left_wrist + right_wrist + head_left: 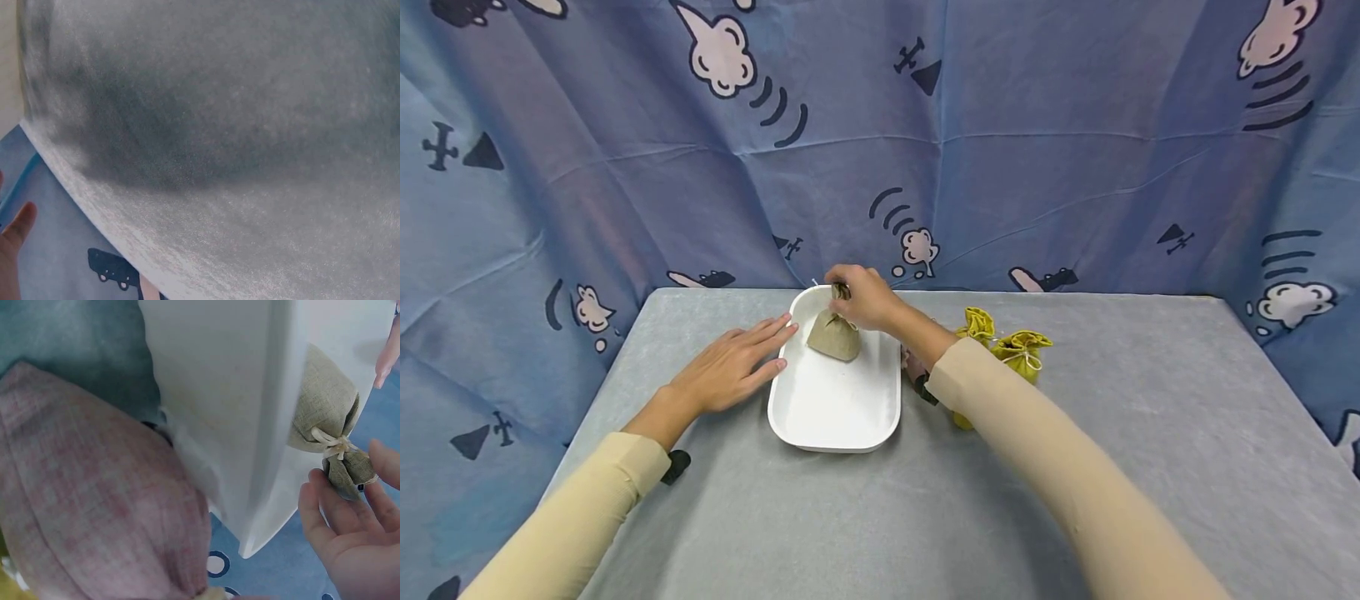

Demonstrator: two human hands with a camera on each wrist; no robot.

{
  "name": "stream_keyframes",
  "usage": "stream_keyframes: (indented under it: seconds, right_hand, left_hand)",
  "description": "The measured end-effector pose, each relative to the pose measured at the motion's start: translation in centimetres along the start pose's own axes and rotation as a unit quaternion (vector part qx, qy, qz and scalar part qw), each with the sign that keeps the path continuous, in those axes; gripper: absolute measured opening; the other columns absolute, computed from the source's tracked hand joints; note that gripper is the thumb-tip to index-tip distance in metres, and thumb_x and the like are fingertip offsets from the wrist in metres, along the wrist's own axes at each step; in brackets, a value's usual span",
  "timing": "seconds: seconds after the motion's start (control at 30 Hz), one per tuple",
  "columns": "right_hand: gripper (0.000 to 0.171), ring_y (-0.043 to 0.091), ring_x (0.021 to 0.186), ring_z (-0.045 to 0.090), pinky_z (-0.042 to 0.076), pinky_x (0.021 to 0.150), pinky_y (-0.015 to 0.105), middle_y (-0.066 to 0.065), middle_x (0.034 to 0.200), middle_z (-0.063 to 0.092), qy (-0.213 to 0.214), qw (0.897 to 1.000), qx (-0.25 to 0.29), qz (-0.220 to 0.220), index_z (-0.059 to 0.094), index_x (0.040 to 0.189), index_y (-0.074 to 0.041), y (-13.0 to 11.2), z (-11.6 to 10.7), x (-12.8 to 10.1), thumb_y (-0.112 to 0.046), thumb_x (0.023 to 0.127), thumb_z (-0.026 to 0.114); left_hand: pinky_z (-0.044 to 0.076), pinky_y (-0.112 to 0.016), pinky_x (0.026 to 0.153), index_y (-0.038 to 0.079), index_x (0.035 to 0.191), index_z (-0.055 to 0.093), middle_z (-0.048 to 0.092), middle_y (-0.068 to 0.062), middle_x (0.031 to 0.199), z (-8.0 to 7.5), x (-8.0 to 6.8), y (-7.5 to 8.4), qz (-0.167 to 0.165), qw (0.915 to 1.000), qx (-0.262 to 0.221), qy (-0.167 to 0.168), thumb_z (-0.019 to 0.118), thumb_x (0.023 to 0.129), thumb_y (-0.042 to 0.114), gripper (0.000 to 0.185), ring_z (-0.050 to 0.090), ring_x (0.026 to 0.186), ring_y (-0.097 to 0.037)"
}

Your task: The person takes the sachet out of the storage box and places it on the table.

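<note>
A beige-green cloth drawstring pouch (835, 335) sits in the upper part of a white rectangular tray (835, 417). My right hand (867, 298) pinches the gathered top of this pouch from above. In the right wrist view, thumb and fingers are at the cloth above its tied cord, and the pouch (326, 400) lies against the tray's inner side (284, 437). My left hand (730, 367) has its fingers stretched out and touches the tray's left rim. Just the tip of a finger (24, 219) shows at the edge of the left wrist view.
Right of the tray, partly behind my right forearm, stand yellow drawstring pouches (1021, 354). A pinkish pouch (106, 487) lies close beside the tray's right wall. The grey table (760, 517) ends at a blue patterned curtain (1037, 200) at the back.
</note>
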State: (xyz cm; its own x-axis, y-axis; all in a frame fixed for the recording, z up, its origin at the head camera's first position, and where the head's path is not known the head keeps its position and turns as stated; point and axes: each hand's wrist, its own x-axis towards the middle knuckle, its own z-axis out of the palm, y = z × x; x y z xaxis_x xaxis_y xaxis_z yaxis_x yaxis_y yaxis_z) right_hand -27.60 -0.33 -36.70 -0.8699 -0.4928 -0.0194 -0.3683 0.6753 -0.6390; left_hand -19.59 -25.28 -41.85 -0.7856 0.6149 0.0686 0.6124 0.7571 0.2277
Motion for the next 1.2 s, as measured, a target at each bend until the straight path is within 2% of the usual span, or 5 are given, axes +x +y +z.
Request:
stream_keyframes:
  seconds: [0.17, 0.43, 0.9, 1.2]
  right_hand:
    - [0.036, 0.025, 0.116, 0.06, 0.048, 0.099, 0.038, 0.012, 0.126, 0.065, 0.012, 1.0, 0.004, -0.009, 0.063, 0.129, -0.002, -0.2, 0.2, -0.1, -0.003, 0.093, 0.067]
    - [0.027, 0.025, 0.114, 0.064, 0.048, 0.1, 0.037, 0.011, 0.117, 0.071, 0.041, 0.999, 0.013, -0.026, 0.069, 0.118, -0.001, -0.4, 0.3, -0.4, -0.001, 0.091, 0.069]
    - [0.022, 0.02, 0.103, 0.068, 0.052, 0.092, 0.033, 0.008, 0.108, 0.074, 0.039, 0.998, -0.002, -0.055, 0.073, 0.112, -0.002, -1.7, -0.3, -1.1, -0.001, 0.091, 0.07]
    - [0.019, 0.017, 0.098, 0.069, 0.053, 0.087, 0.03, 0.005, 0.104, 0.075, 0.058, 0.992, -0.004, -0.112, 0.074, 0.108, -0.003, -2.7, -1.9, -2.4, -0.001, 0.09, 0.072]
  left_hand:
    - [0.032, -0.056, 0.111, 0.017, 0.157, 0.033, 0.026, -0.006, 0.163, -0.1, 0.0, 0.0, -0.003, 1.0, 0.0, -0.001, 0.04, 0.107, 0.042, 0.057, 0.029, 0.147, -0.029]
    - [0.032, -0.055, 0.111, 0.016, 0.157, 0.033, 0.026, -0.006, 0.163, -0.1, 0.0, 0.1, -0.003, 1.0, 0.003, 0.002, 0.04, 0.107, 0.042, 0.057, 0.029, 0.147, -0.029]
    - [0.033, -0.056, 0.11, 0.015, 0.157, 0.034, 0.027, -0.006, 0.163, -0.1, 0.1, 0.2, 0.0, 1.0, 0.006, 0.0, 0.04, 0.107, 0.042, 0.057, 0.03, 0.147, -0.029]
    - [0.032, -0.055, 0.111, 0.015, 0.157, 0.034, 0.026, -0.006, 0.163, -0.2, 0.1, 0.3, -0.002, 0.9999, 0.008, -0.006, 0.04, 0.107, 0.042, 0.057, 0.03, 0.147, -0.03]
